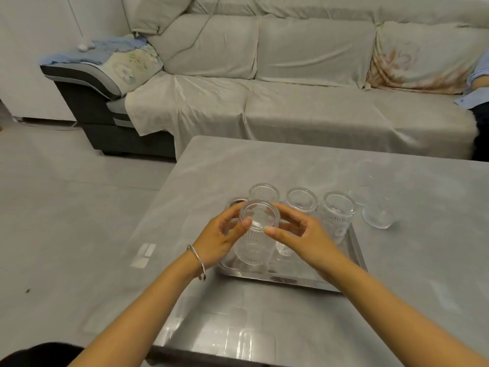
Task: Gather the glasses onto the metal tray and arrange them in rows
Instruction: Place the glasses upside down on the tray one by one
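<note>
We take the metal tray [356, 256] as our landmark; it sits on the grey table [291, 165], whose far edge faces a long covered sofa [304, 83]. At the far right edge of the view another person's blue sleeve [476, 75] rests on that sofa.

On the tray's far side stand three ribbed glasses in a row: the back left glass [264, 192], the back middle glass [301, 200] and the back right glass [338, 210]. Beyond the tray's far right corner, off it and on the table, stands a smooth glass [377, 217], with a clear jug [370, 178] behind it, too transparent to read well.

Over the tray's near left part we hold one more ribbed glass, the held glass [255, 234], upright. Whether its base touches the tray floor we cannot tell. Our left hand [219, 237], with a bangle [197, 260] at the wrist, curves round its left side, thumb on the rim; our right hand [301, 237] meets it from the right, thumb at the rim and fingers loosely spread. Both are half-closed about the glass rather than clenched.

We judge the step in hand to be seating this glass as the start of a second, nearer row. The next move calls for setting it squarely in line with the back left glass without knocking the row behind, letting go, then reaching past the tray's far right corner for the smooth glass.
</note>
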`<state>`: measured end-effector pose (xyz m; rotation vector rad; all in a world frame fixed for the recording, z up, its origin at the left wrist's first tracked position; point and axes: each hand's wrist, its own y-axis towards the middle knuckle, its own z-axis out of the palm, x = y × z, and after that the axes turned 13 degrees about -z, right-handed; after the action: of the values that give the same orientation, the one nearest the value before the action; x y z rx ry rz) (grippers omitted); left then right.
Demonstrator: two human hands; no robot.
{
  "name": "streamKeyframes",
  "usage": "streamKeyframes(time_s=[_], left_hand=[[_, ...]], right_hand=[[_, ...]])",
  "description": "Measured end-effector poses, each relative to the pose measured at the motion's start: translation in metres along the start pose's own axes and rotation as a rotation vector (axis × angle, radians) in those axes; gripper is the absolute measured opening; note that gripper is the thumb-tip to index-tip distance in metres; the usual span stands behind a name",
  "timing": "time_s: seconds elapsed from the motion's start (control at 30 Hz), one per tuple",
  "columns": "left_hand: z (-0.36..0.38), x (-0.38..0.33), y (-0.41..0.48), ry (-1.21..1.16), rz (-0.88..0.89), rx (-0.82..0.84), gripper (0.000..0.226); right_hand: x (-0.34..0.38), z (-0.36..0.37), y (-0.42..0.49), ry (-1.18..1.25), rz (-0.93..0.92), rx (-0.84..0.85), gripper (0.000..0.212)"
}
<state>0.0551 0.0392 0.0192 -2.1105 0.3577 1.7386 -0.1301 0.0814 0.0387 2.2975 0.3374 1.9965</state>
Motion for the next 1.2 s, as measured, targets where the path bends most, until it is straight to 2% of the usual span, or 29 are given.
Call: streamKeyframes(time_s=[0.13, 0.27, 0.5, 0.83, 1.0, 1.2], left_hand=[[0.003, 0.019, 0.005, 0.017, -0.054, 0.008, 0.05], [0.006, 0.027, 0.01, 0.01, -0.067, 0.018, 0.043], [0.01, 0.035, 0.016, -0.006, -0.085, 0.009, 0.051], [0.006, 0.032, 0.017, -0.018, -0.083, -0.077, 0.045], [-0.004, 0.014, 0.019, 0.052, -0.023, -0.155, 0.038], [-0.007, -0.054, 0.038, 0.136, 0.156, -0.236, 0.041]], right_hand=[[-0.011, 0.002, -0.003, -0.015, 0.018, 0.004, 0.045], [-0.019, 0.0, -0.003, 0.001, 0.034, 0.012, 0.046], [-0.033, -0.002, -0.001, 0.037, 0.062, 0.001, 0.057], [-0.037, -0.002, 0.002, 0.004, 0.085, -0.024, 0.056], [-0.025, -0.014, 0.001, -0.036, 0.032, -0.027, 0.059], [0.02, -0.068, 0.01, -0.137, -0.121, -0.084, 0.062]])
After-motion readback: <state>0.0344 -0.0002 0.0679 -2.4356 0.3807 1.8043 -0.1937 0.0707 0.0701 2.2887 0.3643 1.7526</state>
